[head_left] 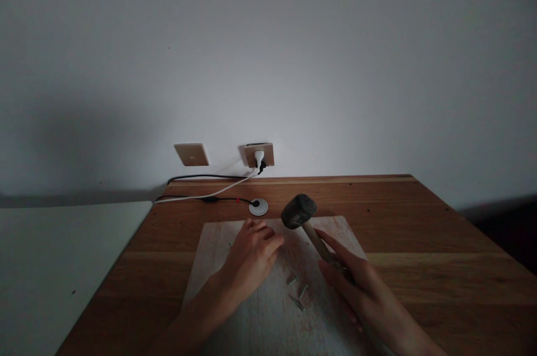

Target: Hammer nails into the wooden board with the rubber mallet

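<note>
My right hand (356, 283) is wrapped round the wooden handle of a mallet (298, 211). Its dark head is raised above the far part of a pale, worn board (251, 325). To the left of the mallet head, my left hand (255, 249) is closed low over the board, fingers curled together. Whatever those fingers pinch, if anything, is hidden. Several small metal screws or nails (302, 290) lie loose on the board between my hands; their exact kind is hard to make out in the dim light.
The board rests on a wooden table (419, 277) against a pale wall. Behind it are a round white cable grommet (258, 207), black and white cables (201, 197), and a wall socket (268, 155) with plugs. A blank wall plate (192, 154) and a white surface (62, 266) are on the left.
</note>
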### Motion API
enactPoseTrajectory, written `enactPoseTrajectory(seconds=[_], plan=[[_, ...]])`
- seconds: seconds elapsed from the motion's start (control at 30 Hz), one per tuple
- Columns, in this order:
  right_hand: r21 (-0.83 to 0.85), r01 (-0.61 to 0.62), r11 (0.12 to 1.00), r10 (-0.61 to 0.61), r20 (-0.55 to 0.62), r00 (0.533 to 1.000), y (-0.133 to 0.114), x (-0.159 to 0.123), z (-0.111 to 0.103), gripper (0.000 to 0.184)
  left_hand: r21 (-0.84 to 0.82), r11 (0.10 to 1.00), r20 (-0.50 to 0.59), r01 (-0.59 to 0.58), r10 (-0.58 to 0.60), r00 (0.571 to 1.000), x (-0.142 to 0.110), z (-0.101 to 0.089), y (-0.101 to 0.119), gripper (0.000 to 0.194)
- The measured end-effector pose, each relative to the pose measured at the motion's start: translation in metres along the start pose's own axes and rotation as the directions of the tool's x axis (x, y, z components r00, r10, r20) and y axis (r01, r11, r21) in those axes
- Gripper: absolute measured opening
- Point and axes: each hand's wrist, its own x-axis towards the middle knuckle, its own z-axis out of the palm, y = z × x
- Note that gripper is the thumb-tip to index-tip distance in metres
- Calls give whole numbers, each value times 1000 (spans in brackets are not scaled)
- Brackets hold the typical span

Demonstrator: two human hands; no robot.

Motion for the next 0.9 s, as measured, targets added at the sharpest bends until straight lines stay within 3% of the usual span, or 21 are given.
enactPoseTrajectory(seconds=[0.17,0.43,0.6,0.8,0.9], plan=[[9,-47,999,47,-30,998,-6,-3,1,72,-4,1000,28,-4,5,1000,0,2,1,21],[26,1,1000,-1,2,1000,-4,-1,0,74,-112,990,-8,84,-86,996,2,9,-2,20],[-34,-7,999,7,-9,1000,1,-3,-7,76,-180,973,-19,142,-148,989,4,14,-2,49],[-135,99,986,-105,-36,994,-9,-16,-19,65,-235,948,-23,213,-224,974,4,21,-2,54],[-262,137,955,-148,-23,989,-6,-20,-23,65,-245,941,-6,233,-241,970,4,21,-3,63]])
